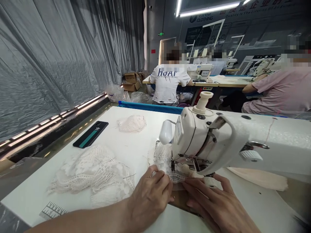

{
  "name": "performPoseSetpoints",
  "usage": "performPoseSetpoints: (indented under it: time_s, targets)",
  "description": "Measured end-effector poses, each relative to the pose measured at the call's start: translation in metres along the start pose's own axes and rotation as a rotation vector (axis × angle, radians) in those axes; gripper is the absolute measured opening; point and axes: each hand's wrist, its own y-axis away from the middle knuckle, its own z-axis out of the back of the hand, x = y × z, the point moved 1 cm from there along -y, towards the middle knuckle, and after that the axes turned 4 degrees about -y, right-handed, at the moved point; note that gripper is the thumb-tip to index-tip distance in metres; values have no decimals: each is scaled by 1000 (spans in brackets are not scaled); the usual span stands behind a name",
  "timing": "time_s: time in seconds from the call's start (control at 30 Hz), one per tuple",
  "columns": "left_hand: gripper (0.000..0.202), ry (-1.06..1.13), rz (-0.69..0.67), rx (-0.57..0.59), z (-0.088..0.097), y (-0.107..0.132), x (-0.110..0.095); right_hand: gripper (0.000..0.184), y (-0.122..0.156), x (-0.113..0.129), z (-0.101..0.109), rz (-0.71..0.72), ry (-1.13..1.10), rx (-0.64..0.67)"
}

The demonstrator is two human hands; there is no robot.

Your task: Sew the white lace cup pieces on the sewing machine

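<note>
A white sewing machine (191, 129) stands on the right of the table, its needle area over a piece of white lace (163, 157). My left hand (153, 194) is closed on the near left edge of this lace, fingers bent and bunched together. To the right, my right hand (216, 197) lies with fingers stretched forward, their tips at the lace's near right edge beneath the machine head. Whether they pinch the lace is hidden. A pile of white lace pieces (94, 174) lies left of my left hand.
A dark phone (91, 134) with a green stripe and a small pale lace piece (132, 124) lie on the white tabletop (121, 145). Peach fabric (259, 178) rests behind my right hand. Several people sit ahead; a grey curtain (60, 55) hangs on the left.
</note>
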Motion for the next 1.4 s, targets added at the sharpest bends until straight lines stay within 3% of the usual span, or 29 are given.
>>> performPoseSetpoints:
  time_s: [0.4, 0.57, 0.73, 0.9, 1.0, 1.13, 1.2, 1.3, 1.4]
  targets:
    - [7, -18, -2, -14, 2, 0, 0, 20, 9, -6, -6, 18, 20, 54]
    - [26, -37, 14, 8, 0, 2, 1, 22, 6, -7, -8, 1, 44, 4]
    - [32, -62, 30, 11, -1, 3, 5, 24, 11, -15, -11, 14, 157, 59]
    - [16, 23, 113, 56, 4, -9, 26, 21, 15, -21, -11, 1, 169, 56]
    - [19, -7, 152, 112, 5, -14, 37, 21, 14, -22, -10, 18, 164, 57]
    - [25, -129, 153, 185, 8, -6, 32, 21, 13, -19, -10, -11, 131, 72]
    - [20, -26, 135, 201, 13, -1, 25, 19, 12, -16, -9, -46, 115, 73]
    - [23, 235, 272, 209, 19, -7, 30, 19, 11, -10, -8, -84, 112, 40]
    - [8, 247, 473, 163, 16, -28, 57, 25, 10, -5, -7, -116, 99, 6]
